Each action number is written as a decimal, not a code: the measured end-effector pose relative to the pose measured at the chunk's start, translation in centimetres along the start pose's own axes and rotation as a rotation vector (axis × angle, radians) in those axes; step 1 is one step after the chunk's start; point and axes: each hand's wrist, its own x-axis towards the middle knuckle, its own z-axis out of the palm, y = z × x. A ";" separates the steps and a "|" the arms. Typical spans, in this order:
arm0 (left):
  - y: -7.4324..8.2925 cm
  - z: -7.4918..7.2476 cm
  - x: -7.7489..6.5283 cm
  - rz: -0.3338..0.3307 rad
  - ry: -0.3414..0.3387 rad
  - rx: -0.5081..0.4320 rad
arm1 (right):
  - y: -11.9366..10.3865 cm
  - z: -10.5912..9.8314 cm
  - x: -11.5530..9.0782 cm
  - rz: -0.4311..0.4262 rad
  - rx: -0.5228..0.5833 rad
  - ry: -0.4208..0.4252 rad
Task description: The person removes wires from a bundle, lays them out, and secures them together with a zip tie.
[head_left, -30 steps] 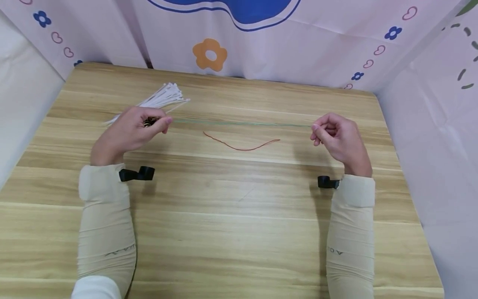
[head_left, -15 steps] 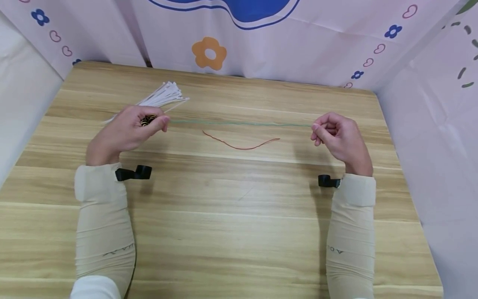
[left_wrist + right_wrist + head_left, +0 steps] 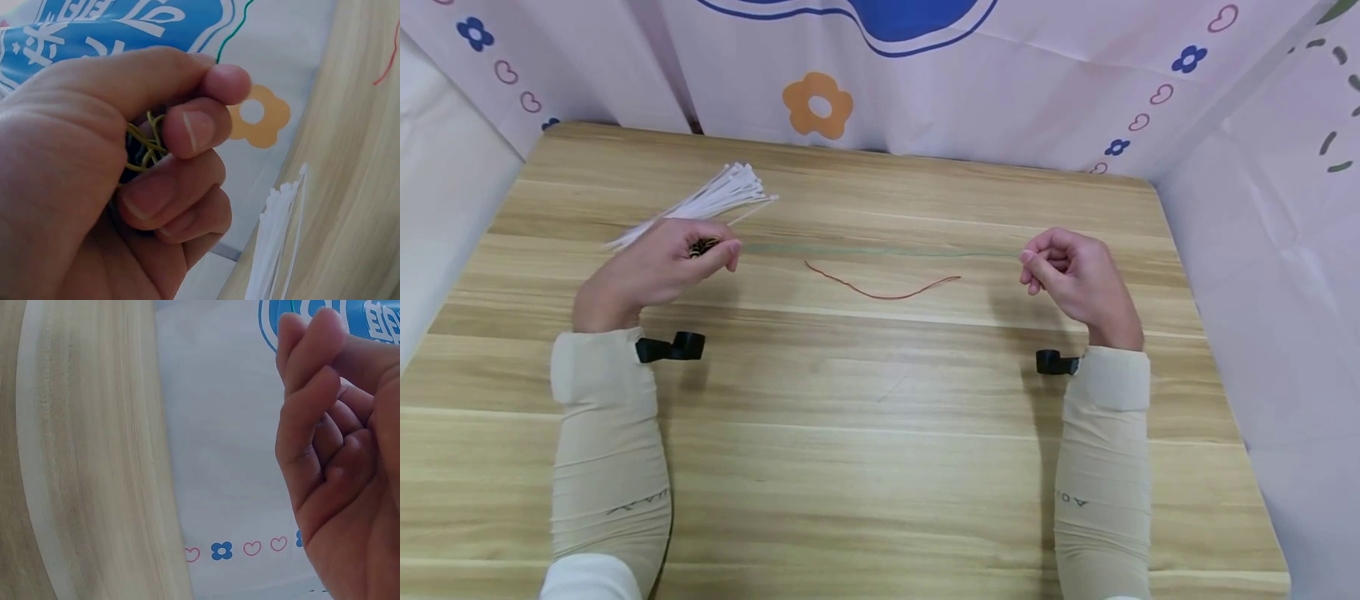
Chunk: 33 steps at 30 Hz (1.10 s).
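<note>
Between my two raised hands a thin green wire runs almost level across the table. My left hand pinches one end of it between thumb and index finger. Its other fingers curl round a small tangle of yellow and dark wires, mostly hidden in the palm. At the other end, the thumb and forefinger of my right hand pinch the green wire, with only a short bit showing in the right wrist view. Below the green wire in the head view, a curved red wire lies on the wood.
Behind my left hand lies a fan of white cable ties; one sticks out from the rest. A printed curtain hangs along the back edge of the wooden table, and pale cloth stands at both sides.
Over the last half second my right hand has come slightly left, and the green wire looks a little fainter and lower. Both hands keep their grip.
</note>
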 end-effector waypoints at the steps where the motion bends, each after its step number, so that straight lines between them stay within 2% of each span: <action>1: -0.1 0.1 0.1 -0.004 -0.016 0.002 | 0.0 0.0 0.0 0.011 -0.006 -0.007; 6: -0.9 0.6 0.5 -0.017 -0.109 0.002 | 0.1 0.1 0.1 0.057 -0.062 -0.068; 11: -1.1 1.0 0.9 -0.061 -0.155 0.012 | 0.4 0.4 0.4 0.110 -0.068 -0.139; 16: -1.5 1.7 1.3 -0.094 -0.178 0.033 | 0.7 0.6 0.6 0.145 -0.111 -0.191; 21: -1.7 2.3 1.6 -0.087 -0.174 0.072 | 1.0 0.7 0.7 0.139 -0.151 -0.233; 28: -1.9 2.8 2.0 -0.092 -0.205 0.091 | 1.4 1.3 1.1 0.142 -0.196 -0.299; 33: -1.9 3.1 2.1 -0.088 -0.218 0.138 | 1.4 1.6 1.2 0.156 -0.198 -0.333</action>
